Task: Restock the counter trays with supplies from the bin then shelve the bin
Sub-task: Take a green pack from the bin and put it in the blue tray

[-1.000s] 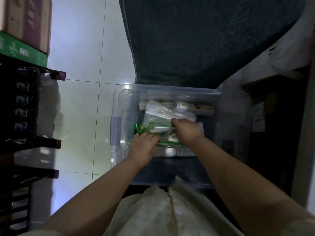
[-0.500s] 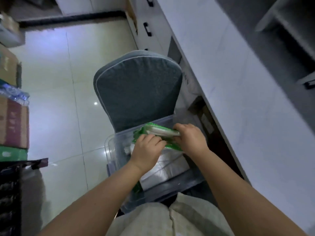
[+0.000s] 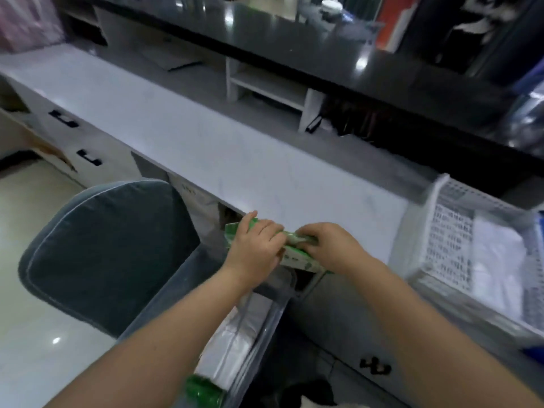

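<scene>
grip: left hand (image 3: 254,245) and right hand (image 3: 329,245) both clench the green pack (image 3: 297,256); keep it level, head for the tray (image 3: 432,225) at frame right.

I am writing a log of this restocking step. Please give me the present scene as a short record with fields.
left hand: grips the left end of the green packet
right hand: grips the packet's right end
green packet: held in the air at the front edge of the counter
clear bin: below the hands, beside the grey chair; white bags lie inside
white mesh tray: on the counter, to the right of the hands; white items inside
progress: packet not yet in the tray
</scene>
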Demonstrator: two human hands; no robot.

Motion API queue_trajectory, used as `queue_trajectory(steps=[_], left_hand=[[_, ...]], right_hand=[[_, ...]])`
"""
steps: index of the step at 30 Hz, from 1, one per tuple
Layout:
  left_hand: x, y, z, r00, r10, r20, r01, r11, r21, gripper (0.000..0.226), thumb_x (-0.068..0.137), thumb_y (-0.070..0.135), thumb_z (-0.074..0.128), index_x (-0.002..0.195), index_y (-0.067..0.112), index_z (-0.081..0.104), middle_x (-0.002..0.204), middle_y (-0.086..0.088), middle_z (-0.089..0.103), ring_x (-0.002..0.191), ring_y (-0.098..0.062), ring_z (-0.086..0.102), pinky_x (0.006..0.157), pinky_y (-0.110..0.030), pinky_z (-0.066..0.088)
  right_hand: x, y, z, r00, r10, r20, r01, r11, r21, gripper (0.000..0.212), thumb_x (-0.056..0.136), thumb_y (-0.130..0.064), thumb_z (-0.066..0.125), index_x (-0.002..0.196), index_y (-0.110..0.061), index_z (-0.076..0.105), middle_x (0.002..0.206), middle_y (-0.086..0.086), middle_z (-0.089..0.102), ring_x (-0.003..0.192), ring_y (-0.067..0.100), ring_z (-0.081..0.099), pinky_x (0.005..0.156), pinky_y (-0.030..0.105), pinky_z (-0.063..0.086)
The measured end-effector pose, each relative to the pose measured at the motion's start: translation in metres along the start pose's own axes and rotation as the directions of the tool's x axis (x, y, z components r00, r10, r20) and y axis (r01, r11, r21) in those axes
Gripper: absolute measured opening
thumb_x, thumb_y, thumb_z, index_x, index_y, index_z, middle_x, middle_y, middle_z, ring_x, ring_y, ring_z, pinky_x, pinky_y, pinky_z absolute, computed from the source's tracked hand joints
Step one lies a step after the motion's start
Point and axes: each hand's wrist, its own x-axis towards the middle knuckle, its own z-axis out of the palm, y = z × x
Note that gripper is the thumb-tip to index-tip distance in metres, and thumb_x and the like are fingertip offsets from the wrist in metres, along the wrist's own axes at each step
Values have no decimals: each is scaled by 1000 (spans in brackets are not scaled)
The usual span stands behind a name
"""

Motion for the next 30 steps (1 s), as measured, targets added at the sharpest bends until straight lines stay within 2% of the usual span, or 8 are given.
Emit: queue_trajectory(steps=[5, 8, 12, 15, 19, 22, 26, 30], left_hand=[[88, 34, -15, 965, 231, -127, -235, 972, -15, 15, 74, 17, 68, 88, 15, 67, 89, -2, 68, 81, -26, 62, 86, -42, 37], [148, 70, -21, 914, 335, -229, -344, 939, 1, 15, 78, 12, 64, 93, 14, 66, 85, -2, 66, 78, -27, 61, 81, -42, 37], [219, 142, -16, 865, 384, -322, -406, 914, -2, 37, 81, 11, 64, 119, 12, 64, 88, -1, 67, 80, -27, 60, 82, -42, 35], [257, 206, 4, 851, 413, -325, -440, 898, -11, 40, 82, 12, 67, 122, 11, 63, 93, -3, 67, 82, -26, 59, 83, -43, 36], [284, 304, 44, 917, 369, -149, -377, 926, -24, 46, 73, 11, 75, 117, 16, 63, 94, -1, 63, 84, -24, 55, 81, -41, 37], [298, 375, 72, 934, 353, -55, -354, 935, -21, 39, 68, 12, 76, 104, 21, 64, 90, 1, 60, 82, -23, 52, 78, -38, 33], [326, 445, 101, 953, 304, 5, -304, 952, -26, 33, 73, 12, 71, 104, 23, 63, 92, 2, 60, 84, -23, 51, 78, -38, 34], [355, 482, 125, 970, 242, 38, -239, 969, -70, 31, 81, 12, 63, 111, 22, 61, 100, 0, 59, 91, -24, 50, 83, -39, 33]], right_hand=[[-34, 32, -82, 976, 31, -216, -41, 998, -39, 24, 87, -25, 61, 110, -25, 67, 108, -2, 70, 99, 20, 61, 81, 30, 47], [-65, 56, -142, 937, 53, -345, -56, 998, 1, 22, 88, -29, 62, 109, -24, 67, 103, -4, 70, 94, 16, 62, 82, 36, 51], [-129, 112, -207, 804, 66, -591, -88, 996, -9, 20, 87, -27, 66, 106, -21, 68, 101, -6, 68, 96, 14, 58, 84, 29, 45], [-188, 161, -236, 694, 106, -712, -172, 985, -21, 23, 83, -21, 70, 105, -19, 68, 102, -5, 69, 96, 15, 58, 86, 29, 43], [-266, 238, -255, 643, 208, -737, -303, 953, 5, 24, 78, -8, 74, 101, -11, 70, 97, 3, 70, 95, 26, 61, 85, 33, 45], [-319, 296, -265, 636, 331, -697, -394, 916, 75, 24, 78, -6, 72, 101, -13, 69, 96, -4, 64, 96, 23, 59, 85, 26, 39], [-366, 363, -273, 637, 378, -672, -443, 893, 82, 24, 77, -2, 71, 100, -11, 69, 99, 2, 67, 91, 20, 58, 79, 14, 33], [-388, 419, -272, 596, 448, -666, -487, 862, 144, 20, 81, -9, 69, 100, -14, 69, 101, 0, 67, 89, 12, 54, 80, 21, 38]])
